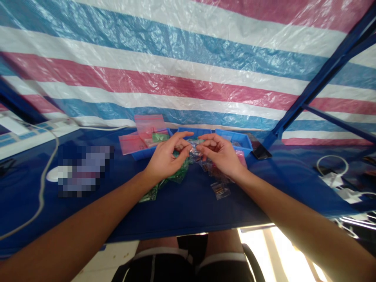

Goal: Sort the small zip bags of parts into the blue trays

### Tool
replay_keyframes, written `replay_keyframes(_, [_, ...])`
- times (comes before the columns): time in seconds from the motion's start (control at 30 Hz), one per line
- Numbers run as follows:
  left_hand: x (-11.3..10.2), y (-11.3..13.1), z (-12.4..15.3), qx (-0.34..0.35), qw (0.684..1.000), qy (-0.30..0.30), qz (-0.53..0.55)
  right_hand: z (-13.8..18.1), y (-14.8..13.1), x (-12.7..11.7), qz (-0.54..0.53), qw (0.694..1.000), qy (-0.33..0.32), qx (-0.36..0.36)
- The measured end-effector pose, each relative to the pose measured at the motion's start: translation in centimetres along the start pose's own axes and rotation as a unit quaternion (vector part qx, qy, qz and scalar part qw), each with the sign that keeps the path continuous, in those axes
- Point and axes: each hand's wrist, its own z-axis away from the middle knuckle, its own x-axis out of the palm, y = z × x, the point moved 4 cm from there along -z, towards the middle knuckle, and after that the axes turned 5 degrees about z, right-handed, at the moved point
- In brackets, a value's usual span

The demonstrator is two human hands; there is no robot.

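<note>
My left hand (170,154) and my right hand (219,152) meet over the middle of the blue table. Between their pinched fingertips is a small clear plastic bag (194,149); its contents are too small to make out. Green plastic packets (179,172) lie under and beside my left hand. Below my right hand are several small clear packets, one of them a clear packet (221,190) with brownish pieces inside, lying nearer the front edge. A pink bag (241,157) shows partly behind my right wrist.
Blue bins stand along the back, including a right bin (239,141) and a left bin (141,153) with pink zip bags (149,127) on it. A dark phone (260,149) lies at right, a white mouse (55,173) and cable (44,184) at left. Blue metal bars (308,94) flank the striped sheet.
</note>
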Motion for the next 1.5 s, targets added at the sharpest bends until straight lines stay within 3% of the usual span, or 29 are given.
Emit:
replay_keyframes(0.17, [0.1,0.0,0.0,0.008,1.000,-0.001,-0.001,0.0,-0.1,-0.4,0.006,1.000,0.025,0.002])
replay_keyframes(0.37, [0.0,0.2,-0.1,0.021,1.000,-0.008,-0.018,0.0,0.3,-0.1,0.004,1.000,-0.011,0.011])
replay_keyframes(0.57, [0.5,1.3,-0.2,0.125,0.987,-0.051,-0.082,0.0,0.6,-0.6,-0.036,0.999,-0.009,0.031])
replay_keyframes(0.7, [0.0,1.6,-0.1,0.174,0.979,-0.021,-0.103,0.2,1.0,-0.4,-0.052,0.997,-0.029,0.051])
replay_keyframes(0.93, [-1.0,1.4,-0.4,0.116,0.988,0.041,-0.091,0.4,0.0,0.2,-0.078,0.993,-0.048,0.075])
replay_keyframes(1.2, [-0.3,0.8,-0.1,0.053,0.996,0.032,-0.064,0.3,-0.1,-0.6,0.003,0.999,-0.011,0.043])
replay_keyframes(1.33, [-0.1,0.9,-0.3,0.081,0.993,-0.009,-0.081,0.3,0.4,-0.8,-0.046,0.997,0.011,0.067])
replay_keyframes(1.5, [0.2,1.1,-0.3,0.159,0.982,-0.036,-0.098,0.4,0.7,-0.4,-0.097,0.991,-0.018,0.089])
